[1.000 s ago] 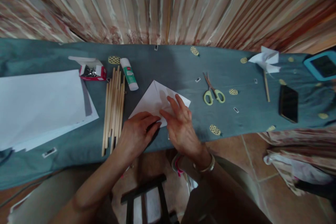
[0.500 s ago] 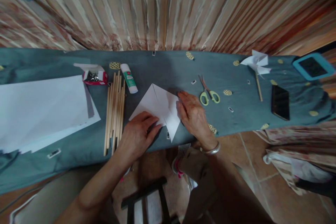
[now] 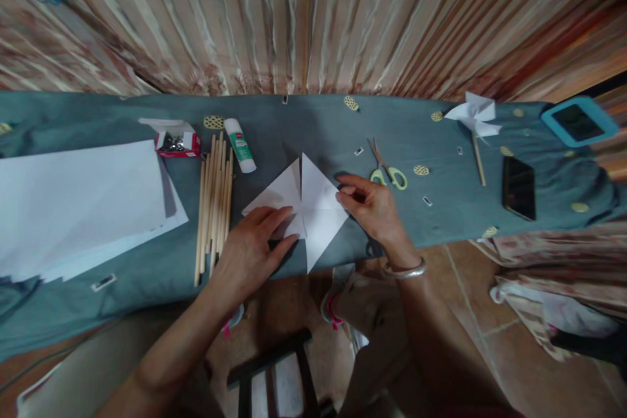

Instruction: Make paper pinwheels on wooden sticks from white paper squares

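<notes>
On the cloth in front of me is a white piece of paper, slit from its top corner towards the middle and from its lower side. My left hand lies across its left part, thumb and fingers apart, pressing it to the table. With thumb and forefinger, my right hand pinches the paper's right corner. Scissors with light green handles lie just beyond the right hand. Several thin wooden sticks lie beside the left hand, and a glue stick is next to them.
A stack of white sheets covers the table's left part, near an open red box of small metal pieces. Towards the right lie a paper pinwheel on a stick, a dark phone and a blue-framed device. A curtain hangs behind.
The paper has turned, so its right half now stands as a tall triangle along the slit. My right hand has shifted slightly right and now pinches the corner; the left stays on the paper.
</notes>
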`<control>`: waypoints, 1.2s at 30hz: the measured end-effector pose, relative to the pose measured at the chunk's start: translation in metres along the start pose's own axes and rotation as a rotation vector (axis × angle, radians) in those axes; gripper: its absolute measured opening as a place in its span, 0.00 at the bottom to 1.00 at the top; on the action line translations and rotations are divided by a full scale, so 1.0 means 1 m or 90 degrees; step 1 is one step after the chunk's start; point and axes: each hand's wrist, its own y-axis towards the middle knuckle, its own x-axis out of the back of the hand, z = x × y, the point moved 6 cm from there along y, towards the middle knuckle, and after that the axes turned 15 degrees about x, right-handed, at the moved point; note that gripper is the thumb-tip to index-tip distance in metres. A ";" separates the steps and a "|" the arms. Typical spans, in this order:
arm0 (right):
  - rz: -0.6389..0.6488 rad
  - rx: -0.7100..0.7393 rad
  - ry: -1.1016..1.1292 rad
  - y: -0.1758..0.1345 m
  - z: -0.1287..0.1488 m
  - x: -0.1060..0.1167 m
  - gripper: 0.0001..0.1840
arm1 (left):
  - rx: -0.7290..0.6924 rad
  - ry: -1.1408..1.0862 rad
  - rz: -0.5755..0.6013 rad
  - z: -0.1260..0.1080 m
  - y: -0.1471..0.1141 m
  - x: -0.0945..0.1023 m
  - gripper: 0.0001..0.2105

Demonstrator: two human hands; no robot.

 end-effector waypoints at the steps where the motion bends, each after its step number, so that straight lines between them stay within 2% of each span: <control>1: -0.003 -0.009 0.002 -0.003 -0.002 0.002 0.20 | -0.010 0.000 -0.012 -0.001 -0.001 0.002 0.17; 6: -0.025 -0.043 -0.049 -0.021 0.001 0.013 0.19 | -0.079 0.013 -0.035 -0.016 -0.004 0.006 0.12; 11: -0.013 -0.051 -0.096 -0.037 0.012 0.014 0.18 | -0.092 0.060 -0.032 -0.027 -0.004 0.000 0.13; 15: -0.003 -0.029 -0.107 -0.040 0.018 0.013 0.18 | -0.077 0.092 -0.041 -0.025 0.000 -0.004 0.14; 23: 0.017 -0.009 -0.151 -0.043 0.019 0.012 0.17 | -0.063 0.109 -0.010 -0.028 0.004 -0.007 0.14; 32: 0.027 0.009 -0.147 -0.045 0.022 0.009 0.18 | -0.068 0.126 -0.047 -0.028 0.008 -0.013 0.12; 36: 0.018 0.000 -0.128 -0.045 0.021 0.011 0.21 | -0.072 0.115 -0.038 -0.025 0.008 -0.013 0.13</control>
